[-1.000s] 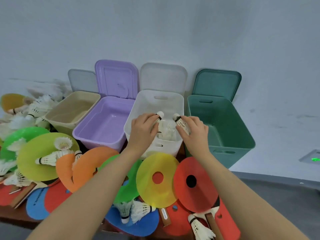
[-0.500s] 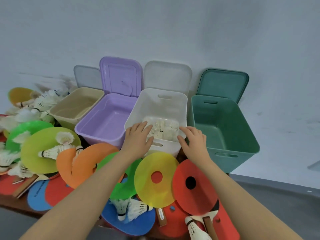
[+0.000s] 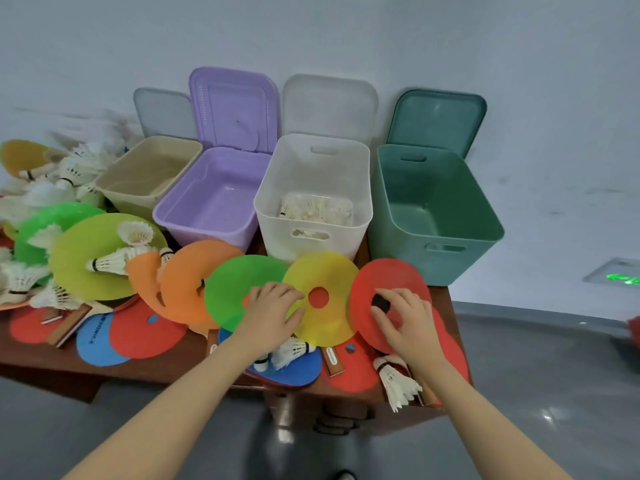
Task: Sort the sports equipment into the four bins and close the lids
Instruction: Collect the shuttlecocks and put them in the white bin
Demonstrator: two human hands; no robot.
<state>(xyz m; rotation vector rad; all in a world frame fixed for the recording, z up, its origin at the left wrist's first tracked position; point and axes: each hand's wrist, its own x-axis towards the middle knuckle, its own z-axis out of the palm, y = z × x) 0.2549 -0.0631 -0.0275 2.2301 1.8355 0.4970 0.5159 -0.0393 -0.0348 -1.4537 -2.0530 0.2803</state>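
- Nearest the camera, two bare forearms reach up over the front edge of the brown wooden table (image 3: 166, 370).
- Just under the right wrist lies a white feather shuttlecock (image 3: 398, 381), on a red table-tennis bat (image 3: 356, 370) with a wooden handle.
- Below the left palm, two more white shuttlecocks (image 3: 287, 353) sit on a blue bat (image 3: 294, 374).
- The left hand (image 3: 272, 315) lies palm-down, fingers loosely spread, fingertips on the flat green plastic disc (image 3: 230, 291), thumb against the edge of the flat yellow plastic disc with a round hole (image 3: 320, 297).
- The right hand (image 3: 407, 318) has its fingers curled on the flat red plastic disc (image 3: 379, 275), fingertips at the rim of its dark centre hole; whether it truly pinches the disc I cannot tell.
- Left of the left fingers: overlapping orange discs (image 3: 188, 278), a big lime disc (image 3: 85, 258) carrying shuttlecocks, a green one behind it, more bats below.
- Far out left, a heap of loose shuttlecocks (image 3: 74, 168).
- Beyond the fingertips stand four open bins, touching side by side: the beige plastic bin (image 3: 114, 190), the purple plastic bin (image 3: 204, 230), the white plastic bin (image 3: 308, 244) with shuttlecocks inside, and the green plastic bin (image 3: 433, 258).
- Behind them, all four lids (image 3: 233, 105) stand up against the pale wall (image 3: 311, 32).
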